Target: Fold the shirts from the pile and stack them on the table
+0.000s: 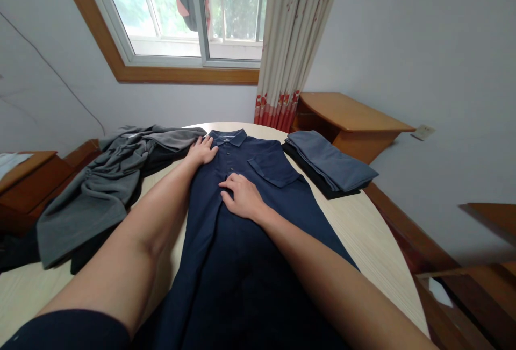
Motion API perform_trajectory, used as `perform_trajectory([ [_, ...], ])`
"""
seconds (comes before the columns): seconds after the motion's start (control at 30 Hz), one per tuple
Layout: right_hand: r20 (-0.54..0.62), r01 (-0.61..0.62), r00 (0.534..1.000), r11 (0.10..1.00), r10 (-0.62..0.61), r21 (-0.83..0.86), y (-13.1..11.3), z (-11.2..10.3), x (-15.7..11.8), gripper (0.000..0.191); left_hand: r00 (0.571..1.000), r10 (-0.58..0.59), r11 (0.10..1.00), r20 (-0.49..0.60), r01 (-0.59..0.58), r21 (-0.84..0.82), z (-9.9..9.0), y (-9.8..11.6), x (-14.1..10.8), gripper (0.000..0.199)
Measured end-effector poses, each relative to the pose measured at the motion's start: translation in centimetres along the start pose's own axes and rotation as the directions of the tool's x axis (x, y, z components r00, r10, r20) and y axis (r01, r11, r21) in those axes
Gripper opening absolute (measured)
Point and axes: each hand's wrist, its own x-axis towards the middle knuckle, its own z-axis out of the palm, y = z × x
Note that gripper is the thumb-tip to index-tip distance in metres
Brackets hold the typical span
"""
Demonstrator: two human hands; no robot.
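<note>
Pale table [385, 242]: navy shirt [245, 253], collared, creased lengthwise; left fingers [208, 142] spread on it, right fingers [233, 178] bent, parted.

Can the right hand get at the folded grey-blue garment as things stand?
Likely yes: the right hand lies on the navy shirt, and only that shirt and bare tabletop show between it and the folded grey-blue garment.

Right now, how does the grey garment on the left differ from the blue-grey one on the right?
The grey garment is rumpled and loosely heaped; the blue-grey garment is folded flat. The grey garment sprawls wide; the blue-grey garment is compact with fairly straight edges. Both have black fabric under them.
</note>
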Motion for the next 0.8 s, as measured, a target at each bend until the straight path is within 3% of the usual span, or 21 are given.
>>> perform_trajectory([
  [0.13, 0.0, -0.001, 1.0, 1.0, 0.001, 0.021, 0.2, 0.1, 0.2, 0.028, 1.0, -0.008, 1.0, -0.025, 0.008, 0.003, 0.0, 0.2, -0.2, 0.07],
  [0.27, -0.003, 0.009, 1.0, 1.0, -0.009, 0.014, 0.2, 0.1, 0.0, 0.027, 0.984, 0.059, 0.993, -0.171, -0.04, 0.113, -0.5, 1.4, -3.1, 0.061],
  [0.33, -0.007, 0.02, 1.0, 1.0, -0.02, 0.004, 0.2, 0.1, 0.0, 0.027, 0.979, 0.108, 0.986, -0.176, -0.083, 0.144, -0.7, 2.2, -5.6, 0.059],
  [0.57, 0.058, 0.057, 0.997, 0.997, -0.054, -0.057, -0.2, -0.3, -0.2, 0.029, 0.979, 0.2, 0.978, -0.04, -0.197, 0.074, -0.4, 3.2, -16.3, 0.061],
  [0.8, 0.189, 0.07, 0.981, 0.989, -0.045, -0.131, -2.7, -2.4, -3.9, 0.035, 0.979, 0.203, 0.979, -0.024, -0.203, -0.02, 0.6, 3.8, -24.9, 0.063],
])
